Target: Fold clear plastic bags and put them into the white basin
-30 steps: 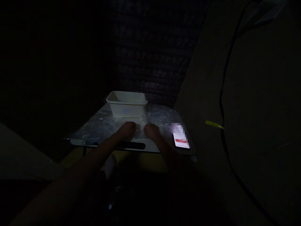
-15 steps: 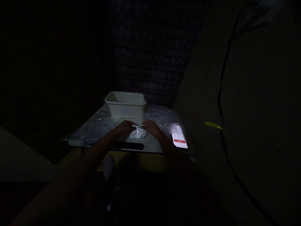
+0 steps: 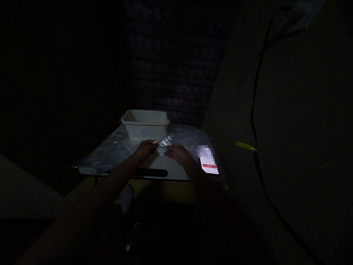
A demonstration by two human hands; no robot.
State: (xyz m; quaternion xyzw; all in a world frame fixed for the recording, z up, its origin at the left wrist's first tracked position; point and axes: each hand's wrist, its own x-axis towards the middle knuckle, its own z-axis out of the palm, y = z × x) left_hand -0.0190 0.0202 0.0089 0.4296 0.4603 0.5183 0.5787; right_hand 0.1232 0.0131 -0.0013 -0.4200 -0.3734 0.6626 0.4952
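Note:
A small, shiny clear plastic bag (image 3: 163,142) is stretched between my two hands above the white table (image 3: 176,170). My left hand (image 3: 146,150) grips its left side, fingers closed. On the other side, my right hand (image 3: 178,152) pinches the bag's right edge. Dim light hides whether anything is inside the bag. Just behind my hands stands a cream plastic tub (image 3: 146,129) with handles at its sides. More clear plastic (image 3: 110,149) lies spread over the table's left part, and some (image 3: 190,134) at the right.
A lit phone (image 3: 210,166) lies at the table's right edge. A dark slot (image 3: 151,172) runs along the front edge. At the right, a black cable (image 3: 253,121) with a yellow tag (image 3: 245,146) hangs by the wall. The surroundings are very dark.
The plastic bag, hanging below my fingertips before, is now turned up between my hands. My hands have tilted with it; the view has shifted slightly.

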